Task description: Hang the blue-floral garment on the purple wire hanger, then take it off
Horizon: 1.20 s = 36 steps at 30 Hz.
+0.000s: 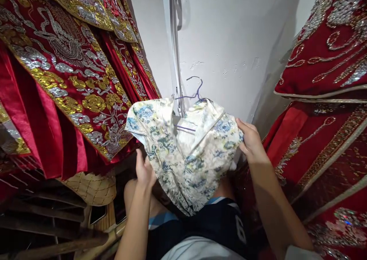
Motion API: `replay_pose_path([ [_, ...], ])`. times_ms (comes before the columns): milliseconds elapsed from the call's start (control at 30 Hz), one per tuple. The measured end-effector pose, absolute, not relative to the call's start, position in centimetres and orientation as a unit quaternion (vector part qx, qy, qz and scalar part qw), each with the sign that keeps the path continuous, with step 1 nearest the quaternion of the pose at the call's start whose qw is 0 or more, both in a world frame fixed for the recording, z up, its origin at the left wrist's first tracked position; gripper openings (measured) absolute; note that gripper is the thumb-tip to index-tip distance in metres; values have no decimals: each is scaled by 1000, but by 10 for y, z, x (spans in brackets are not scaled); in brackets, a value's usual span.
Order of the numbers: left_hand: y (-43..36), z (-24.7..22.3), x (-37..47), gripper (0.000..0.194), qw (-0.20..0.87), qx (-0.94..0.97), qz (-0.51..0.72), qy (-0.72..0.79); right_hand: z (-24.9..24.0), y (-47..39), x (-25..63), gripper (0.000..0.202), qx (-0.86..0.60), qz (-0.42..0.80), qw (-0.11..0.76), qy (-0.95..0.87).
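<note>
A white floral blouse [206, 164] with blue and green flowers and a fringed lower edge hangs in front of me. It is on a thin purple hanger [197, 91], whose hook and part of its bar show at the open neckline. My left hand [145, 172] grips the side of the blouse below one sleeve; its thumb is raised and its fingers are partly hidden by the cloth. With my right hand [250, 137] I pinch the opposite sleeve edge, the fingertips tucked behind the fabric.
Red garments with gold and silver embroidery [94, 80] hang at left, and beaded red ones [323, 72] at right. A white wall [229, 34] with hanging straps [174, 42] stands ahead. Lower left are a wooden chair [94, 241] and a phone-like dark object [98, 214].
</note>
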<state>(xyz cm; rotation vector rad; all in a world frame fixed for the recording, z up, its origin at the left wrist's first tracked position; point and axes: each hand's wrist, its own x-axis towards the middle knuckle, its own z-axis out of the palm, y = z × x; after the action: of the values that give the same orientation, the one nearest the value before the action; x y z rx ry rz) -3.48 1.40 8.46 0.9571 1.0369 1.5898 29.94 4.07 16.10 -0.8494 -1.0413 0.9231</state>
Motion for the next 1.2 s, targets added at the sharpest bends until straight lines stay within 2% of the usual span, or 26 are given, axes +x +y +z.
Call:
replay_pose_path([
  [200,1,64,-27,54,452,325,663,501,166,67,281,55,-407,385,647,-517],
  [400,-6,34,-20,46,462,341,653,493,116,59,301,56,-448,363,671,-467],
  [567,-13,32,-22,38,444,347,649,512,79,56,303,52,-445,381,713,-385],
  [733,-14,27,-7,40,460,322,656,504,30,32,263,43,-503,274,762,-303],
  [767,-14,26,-2,43,473,318,659,490,21,26,248,38,-514,289,747,-308],
  [867,-16,24,11,52,499,319,654,470,3,12,202,37,-467,471,615,-427],
  [967,-21,26,17,58,516,336,638,462,4,12,169,35,-428,531,526,-508],
  [1067,-25,30,14,63,517,356,633,453,13,16,156,33,-402,512,513,-559],
  [1200,-28,33,8,70,471,330,622,532,18,10,155,32,-389,507,518,-568],
])
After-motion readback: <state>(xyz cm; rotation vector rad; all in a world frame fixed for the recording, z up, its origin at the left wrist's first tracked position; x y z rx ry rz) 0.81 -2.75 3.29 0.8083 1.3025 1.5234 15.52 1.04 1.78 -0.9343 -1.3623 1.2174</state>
